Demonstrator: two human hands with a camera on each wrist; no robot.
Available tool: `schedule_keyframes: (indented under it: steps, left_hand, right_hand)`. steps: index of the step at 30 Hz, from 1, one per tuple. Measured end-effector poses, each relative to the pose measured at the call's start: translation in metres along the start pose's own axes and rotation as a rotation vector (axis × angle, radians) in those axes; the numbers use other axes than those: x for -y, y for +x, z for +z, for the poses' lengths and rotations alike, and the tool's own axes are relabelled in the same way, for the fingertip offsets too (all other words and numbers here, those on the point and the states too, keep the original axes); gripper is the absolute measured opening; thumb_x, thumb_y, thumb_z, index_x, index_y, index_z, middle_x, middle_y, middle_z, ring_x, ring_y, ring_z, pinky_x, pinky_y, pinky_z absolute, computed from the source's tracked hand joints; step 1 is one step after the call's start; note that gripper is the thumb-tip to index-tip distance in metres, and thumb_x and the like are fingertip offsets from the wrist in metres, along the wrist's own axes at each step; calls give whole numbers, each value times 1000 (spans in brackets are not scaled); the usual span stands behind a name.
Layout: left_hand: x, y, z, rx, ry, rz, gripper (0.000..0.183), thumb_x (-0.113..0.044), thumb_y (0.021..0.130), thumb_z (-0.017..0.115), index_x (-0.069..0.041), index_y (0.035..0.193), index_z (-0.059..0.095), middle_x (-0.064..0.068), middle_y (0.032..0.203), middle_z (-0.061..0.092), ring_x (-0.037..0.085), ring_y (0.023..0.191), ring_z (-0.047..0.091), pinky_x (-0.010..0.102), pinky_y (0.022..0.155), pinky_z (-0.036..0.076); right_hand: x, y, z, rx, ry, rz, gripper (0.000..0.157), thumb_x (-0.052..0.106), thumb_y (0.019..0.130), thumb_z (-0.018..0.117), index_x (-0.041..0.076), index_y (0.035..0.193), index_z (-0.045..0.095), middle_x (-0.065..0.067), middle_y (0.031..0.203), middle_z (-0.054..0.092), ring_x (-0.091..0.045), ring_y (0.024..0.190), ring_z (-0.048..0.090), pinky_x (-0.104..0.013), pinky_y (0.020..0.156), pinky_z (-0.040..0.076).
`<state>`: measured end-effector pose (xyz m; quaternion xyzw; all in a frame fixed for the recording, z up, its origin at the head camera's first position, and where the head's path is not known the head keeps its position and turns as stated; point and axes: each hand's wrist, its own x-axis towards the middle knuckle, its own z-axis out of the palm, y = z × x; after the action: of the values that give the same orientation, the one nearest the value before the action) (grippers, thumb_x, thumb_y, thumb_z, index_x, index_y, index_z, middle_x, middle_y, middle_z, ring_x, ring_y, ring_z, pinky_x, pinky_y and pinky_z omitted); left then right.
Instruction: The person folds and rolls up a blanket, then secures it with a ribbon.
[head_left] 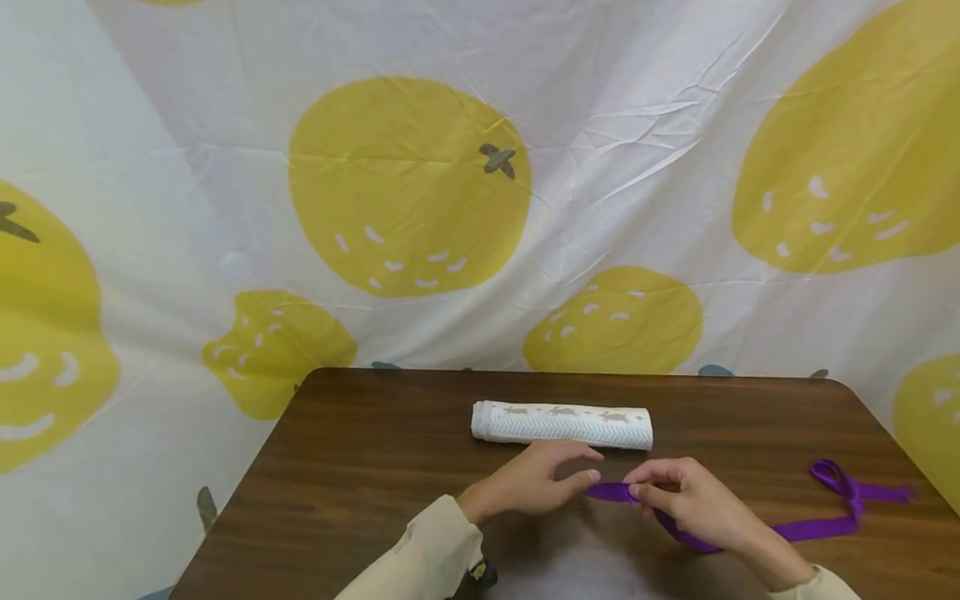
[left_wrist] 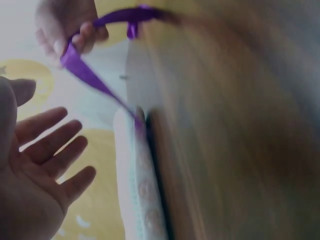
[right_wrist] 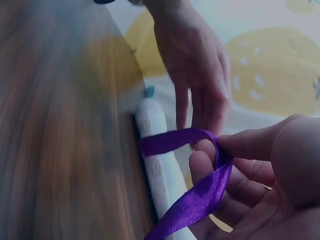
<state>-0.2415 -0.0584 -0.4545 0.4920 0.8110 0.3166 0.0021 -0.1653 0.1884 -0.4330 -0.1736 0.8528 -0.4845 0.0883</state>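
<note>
My right hand (head_left: pixel 693 500) pinches a purple satin ribbon (right_wrist: pixel 200 197) between thumb and fingertips. From that pinch a short end points toward my left hand (head_left: pixel 528 479), and the long part trails right over the table. In the left wrist view my left hand (left_wrist: pixel 42 170) has its fingers spread and straight, with nothing in its grasp. Just behind both hands lies a rolled white cloth (head_left: pixel 562 423) with brown animal figures and a pale green zigzag pattern. The ribbon's short end overlaps the roll in both wrist views.
The brown wood-grain table (head_left: pixel 375 467) has rounded far corners. A looped stretch of ribbon (head_left: pixel 836 475) rests near its right edge. A white curtain (head_left: pixel 600 100) printed with yellow fruit hangs behind and at both sides.
</note>
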Motion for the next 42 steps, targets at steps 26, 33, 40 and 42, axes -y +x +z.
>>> schedule_keyframes:
  steps: [26,33,40,42]
  left_hand:
    - [-13,-47,-9,14,-609,-269,13,-7,90,71,-3,103,73,11,82,74,7,67,68,27,61,57]
    - [-8,-63,-26,-27,-655,-368,8,-6,91,69,-4,98,74,19,81,71,12,63,66,49,64,58]
    - [3,-89,-48,-51,-669,-449,8,-10,93,68,-6,96,73,26,84,68,15,66,65,40,65,59]
    - [6,-96,-54,-61,-670,-473,8,-11,93,68,-4,96,72,23,82,68,16,66,64,36,64,58]
  right_hand:
    - [8,8,37,83,104,-159,13,3,95,60,2,104,70,-3,79,70,-13,72,65,-24,63,49]
    - [2,7,33,89,88,-141,14,5,95,59,2,103,71,-6,79,70,-6,67,61,-23,51,46]
    - [-11,1,20,125,85,-176,17,3,99,53,-1,106,69,-9,81,68,-9,72,65,-28,60,55]
    - [-15,-1,16,137,92,-177,19,2,100,51,-4,107,68,-10,82,67,-11,74,66,-30,64,57]
